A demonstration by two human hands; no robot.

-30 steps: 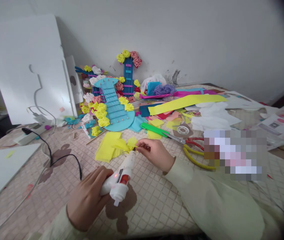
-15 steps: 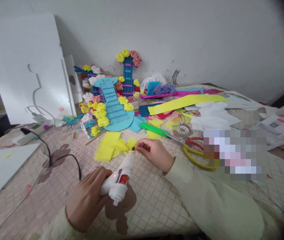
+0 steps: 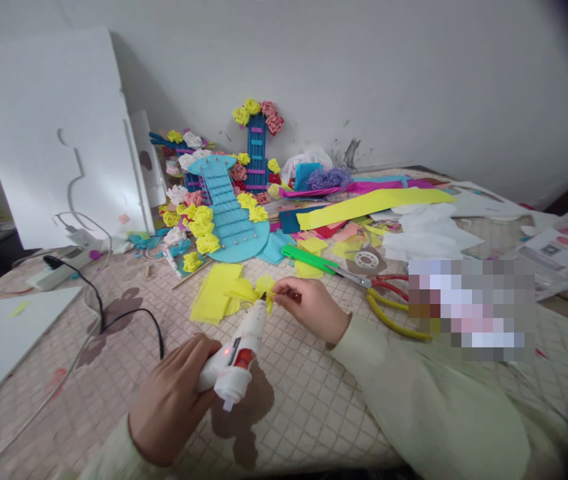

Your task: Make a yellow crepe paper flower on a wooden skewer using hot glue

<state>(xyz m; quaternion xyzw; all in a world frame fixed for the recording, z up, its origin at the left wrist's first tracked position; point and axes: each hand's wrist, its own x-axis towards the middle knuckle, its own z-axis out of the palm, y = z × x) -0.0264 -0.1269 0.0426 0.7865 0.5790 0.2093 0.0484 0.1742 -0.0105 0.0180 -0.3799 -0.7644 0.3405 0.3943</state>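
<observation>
The nearest thing to a container was a white plastic bag [image 3: 308, 160] against the wall. A teal piece and a tuft of purple fibre sat at its mouth, and it could not be told whether they lay inside it or just in front. Nearer the person, the left hand [image 3: 171, 400] was wrapped tight around the grip of a white glue gun [image 3: 237, 347]. The gun had a red light on its body and its nozzle pointed away. The right hand [image 3: 309, 308] had thumb and fingers pinched together on a small yellow paper piece [image 3: 260, 288]. It held the piece at the nozzle, just above the worktop [image 3: 314, 413] and in front of a stack of yellow sheets [image 3: 214, 293]. The paper hid the nozzle tip, so it was unclear whether the two touched. The left fingers curled out of sight under the gun, hiding the trigger. A pixelated block [image 3: 471, 310] covered part of the worktop and cut off the red and yellow tool handles [image 3: 389, 300] beside a green knife [image 3: 307, 259]. The right edge of the view faded into dark.
</observation>
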